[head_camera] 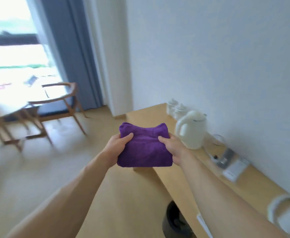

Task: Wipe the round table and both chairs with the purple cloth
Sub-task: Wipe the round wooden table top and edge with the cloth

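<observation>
A folded purple cloth (145, 146) is held up in front of me, above the floor beside a long wooden counter. My left hand (117, 148) grips its left edge with the thumb on top. My right hand (174, 148) grips its right edge the same way. The round wooden table (7, 107) stands far off at the left by the window, blurred. One wooden chair (62, 100) with a dark seat stands behind it. A second chair does not show clearly.
A long wooden counter (183, 177) runs along the right wall with a white kettle (190, 131), white jars (175, 107), a glass and small items. A dark bin (175, 220) sits on the floor below it. Grey curtains (68, 48) hang beside the bright window.
</observation>
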Motion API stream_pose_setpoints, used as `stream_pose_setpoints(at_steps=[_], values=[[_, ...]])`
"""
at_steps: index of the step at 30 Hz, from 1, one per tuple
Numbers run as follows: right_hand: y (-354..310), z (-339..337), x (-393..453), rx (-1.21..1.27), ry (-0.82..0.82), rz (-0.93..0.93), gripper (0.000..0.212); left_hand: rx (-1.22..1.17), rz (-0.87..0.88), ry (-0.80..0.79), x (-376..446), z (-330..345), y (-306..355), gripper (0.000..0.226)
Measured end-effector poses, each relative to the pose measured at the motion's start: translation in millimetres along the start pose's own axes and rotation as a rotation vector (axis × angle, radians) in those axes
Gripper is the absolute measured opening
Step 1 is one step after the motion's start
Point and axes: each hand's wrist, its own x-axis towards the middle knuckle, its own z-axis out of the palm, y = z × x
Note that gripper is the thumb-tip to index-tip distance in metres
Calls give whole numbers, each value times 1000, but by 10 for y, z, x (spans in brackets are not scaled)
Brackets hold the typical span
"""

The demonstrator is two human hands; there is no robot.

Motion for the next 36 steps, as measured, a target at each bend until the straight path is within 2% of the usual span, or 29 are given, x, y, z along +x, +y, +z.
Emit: stream_pose_setpoints(at_steps=[6,11,14,17,25,33,36], values=[[-29,1779,244,-88,-263,-9,23,-25,70,277,-372,-1657,100,25],[-8,3121,310,-141,-440,-18,26,-75,91,430,-627,-2881,72,26],[0,3925,342,-174,-523,-29,30,-78,83,518,-721,-3638,79,37],[6,4618,374,-247,-580,-32,32,-38,66,553,-732,-4314,157,36],[-221,5820,559,-338,-599,-59,42,43,105,706,-579,-5420,525,43],[-244,6631,1097,-319,-632,-31,40,-70,90,745,-182,-6144,573,33],[-236,6959,1391,-300,-658,-13,38,-130,71,763,70,-6436,588,23]])
